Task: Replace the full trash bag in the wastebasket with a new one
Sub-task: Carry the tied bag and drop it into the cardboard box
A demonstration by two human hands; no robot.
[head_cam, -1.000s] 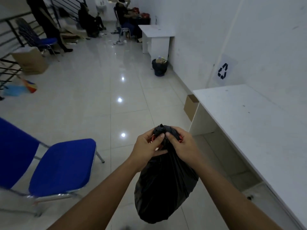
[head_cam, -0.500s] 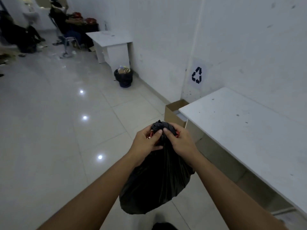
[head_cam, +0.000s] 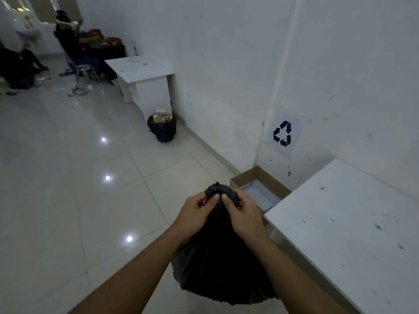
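Nearer the cardboard box (head_cam: pixel 260 186) (bag (head_cam: pixel 223 264) gripped)

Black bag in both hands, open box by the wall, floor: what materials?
Black bag: thin plastic film, likely polyethylene; it crinkles and gathers at the neck.
Open box: brown cardboard, matte, with raw brown walls.
Floor: glossy pale tile, probably ceramic or porcelain; grout lines and sharp light reflections show.

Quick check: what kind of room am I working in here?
Probably a plain office or workroom: white desks along a white wall, a tiled floor, a recycling sign, and a lined wastebasket full of rubbish.
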